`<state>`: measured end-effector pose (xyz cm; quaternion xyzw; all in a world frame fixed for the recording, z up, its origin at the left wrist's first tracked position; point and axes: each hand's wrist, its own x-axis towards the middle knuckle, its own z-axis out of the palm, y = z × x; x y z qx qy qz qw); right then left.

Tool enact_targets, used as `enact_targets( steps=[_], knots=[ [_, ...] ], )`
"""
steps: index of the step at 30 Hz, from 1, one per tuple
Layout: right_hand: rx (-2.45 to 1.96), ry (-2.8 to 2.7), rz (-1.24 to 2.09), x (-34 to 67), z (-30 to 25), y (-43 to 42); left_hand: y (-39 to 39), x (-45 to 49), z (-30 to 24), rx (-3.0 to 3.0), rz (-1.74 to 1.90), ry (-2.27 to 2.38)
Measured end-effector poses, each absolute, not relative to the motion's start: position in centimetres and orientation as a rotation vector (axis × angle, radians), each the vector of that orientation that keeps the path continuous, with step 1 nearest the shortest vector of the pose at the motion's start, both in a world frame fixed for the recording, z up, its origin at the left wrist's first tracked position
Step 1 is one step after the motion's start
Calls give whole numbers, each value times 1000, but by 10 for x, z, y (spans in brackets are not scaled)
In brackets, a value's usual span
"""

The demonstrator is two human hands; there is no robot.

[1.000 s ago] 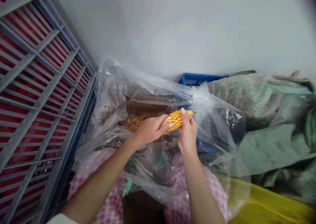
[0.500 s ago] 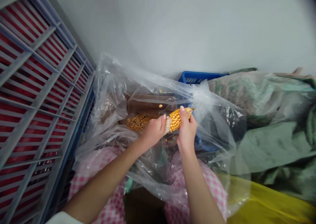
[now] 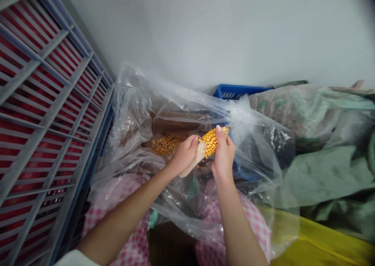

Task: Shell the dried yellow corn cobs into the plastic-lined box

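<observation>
An ear of corn (image 3: 210, 142) is held tilted between my two hands, over an open clear plastic bag (image 3: 129, 102). Its lower part is bare pale cob, while yellow kernels still cover the upper part. My left hand (image 3: 187, 152) is closed around the bare cob, with the thumb at the edge of the kernel rows. Wrapped about the kernel-covered end, my right hand (image 3: 224, 152) has its thumb on top near the tip. Loose corn kernels (image 3: 166, 144) lie in a heap inside the bag, to the left of my left hand.
Stacked slatted crates (image 3: 43, 121) rise close on the left. A blue basket (image 3: 243, 90) stands behind the bag on the right, beside crumpled greenish sacks (image 3: 322, 164). Yellow plastic (image 3: 316, 238) lies at lower right. A pale wall (image 3: 190, 31) closes off the back.
My left hand has shifted slightly, and the ear has tilted so more bare cob shows below that hand. Two loose kernels seen in the air above the bag are gone from view.
</observation>
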<state>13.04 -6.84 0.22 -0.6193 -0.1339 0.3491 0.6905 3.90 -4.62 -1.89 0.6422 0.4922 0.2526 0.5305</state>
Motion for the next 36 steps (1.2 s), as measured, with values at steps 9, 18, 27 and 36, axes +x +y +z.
enact_targets(
  steps=[9, 18, 27, 36],
  knots=[
    [-1360, -216, 791, 132, 3, -68, -43, 28, -1, 1676, 530, 946],
    [-1335, -221, 850, 129, 10, -68, -6, -2, 0, 1648, 829, 1309],
    [-1284, -264, 911, 127, 17, -73, 68, 9, -4, 2034, 623, 1846],
    [-1256, -222, 944, 138, 20, -76, 118, 44, -6, 2265, 426, 1895]
  ],
)
